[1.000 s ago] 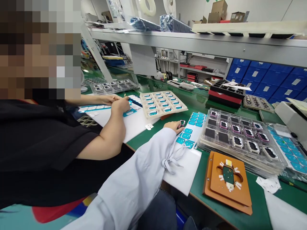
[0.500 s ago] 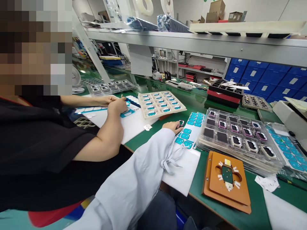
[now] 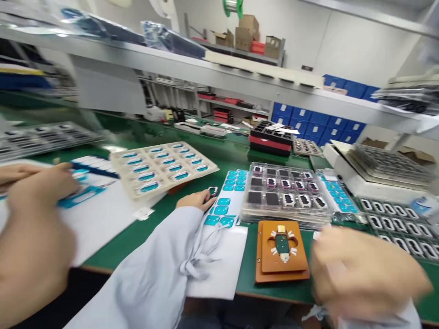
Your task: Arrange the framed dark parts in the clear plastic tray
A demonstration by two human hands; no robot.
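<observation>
The left hand rests on the green counter, its fingers pinched narrow around a small dark frame part held at the edge of the sheet of teal stickers. The right hand is raised close to the camera and badly blurred; whether its fingers are spread or closed on anything cannot be told.

Just right of the sticker sheet stands a stack of clear trays, the top one holding several frame parts beside some dark pockets that look unfilled. In front of it lies an orange fixture with a shaped cut-out, and nothing seems to sit in that nest. Judging from this, the part in hand is not yet seated in the fixture, and most stickers on the sheet are unused, so much of the work looks left.

At left, a co-worker's hands are busy over white sheets beside a beige tray of teal-covered parts.
</observation>
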